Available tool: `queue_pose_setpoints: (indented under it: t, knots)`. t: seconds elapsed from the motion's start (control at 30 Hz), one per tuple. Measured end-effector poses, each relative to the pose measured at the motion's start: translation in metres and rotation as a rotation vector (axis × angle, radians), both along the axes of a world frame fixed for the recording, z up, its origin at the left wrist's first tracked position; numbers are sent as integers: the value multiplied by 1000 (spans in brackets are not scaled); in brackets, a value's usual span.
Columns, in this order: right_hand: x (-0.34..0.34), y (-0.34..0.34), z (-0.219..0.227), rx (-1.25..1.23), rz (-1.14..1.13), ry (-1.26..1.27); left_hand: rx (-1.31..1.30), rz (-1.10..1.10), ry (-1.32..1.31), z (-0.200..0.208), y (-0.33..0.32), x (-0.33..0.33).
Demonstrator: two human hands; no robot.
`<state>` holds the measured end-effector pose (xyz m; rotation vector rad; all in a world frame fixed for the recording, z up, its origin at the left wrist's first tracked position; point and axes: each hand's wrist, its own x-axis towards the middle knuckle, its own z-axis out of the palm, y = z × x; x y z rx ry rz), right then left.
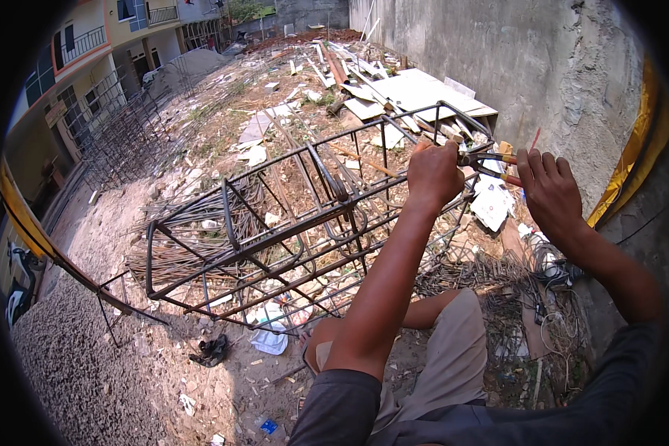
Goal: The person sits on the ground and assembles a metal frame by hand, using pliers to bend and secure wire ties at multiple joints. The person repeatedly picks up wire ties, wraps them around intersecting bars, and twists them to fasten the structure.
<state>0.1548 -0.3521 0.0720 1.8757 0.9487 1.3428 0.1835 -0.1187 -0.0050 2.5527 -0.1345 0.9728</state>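
A long cage of dark steel rebar (290, 238), with square stirrups tied along its bars, stretches across the view in front of me. My left hand (435, 172) is closed in a fist at the cage's upper bar, near its right end. What its fingers grip is hidden behind the hand. Just right of that fist are the jaws of pincers (490, 158) with red and yellow handles. My right hand (548, 189) is closed around the handle ends, fingers curled over them. The jaws sit right against the left fist, and their tips are partly hidden.
Loose rebar rods (178, 253) lie under and behind the cage. White boards (416, 93) are heaped by the concrete wall (513, 59). Tangled wire (490, 279) lies at right, gravel (74, 357) at left. A curved yellow band (30, 219) rises at left.
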Motion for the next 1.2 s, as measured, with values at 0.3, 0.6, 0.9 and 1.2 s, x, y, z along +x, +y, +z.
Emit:
queue_pose_setpoints:
  t: [0.3, 0.6, 0.9, 1.2]
  knots:
    - [24, -20, 2, 166, -250, 1013, 12, -12, -65, -3, 1, -1]
    - [14, -11, 20, 757, -374, 1792, 20, -27, -85, -2, 2, -4]
    - [14, -9, 24, 456, -250, 1652, 27, -12, -41, -4, 4, -3]
    - [48, -39, -1, 558, -191, 1896, 8, -34, -85, -2, -4, -5]
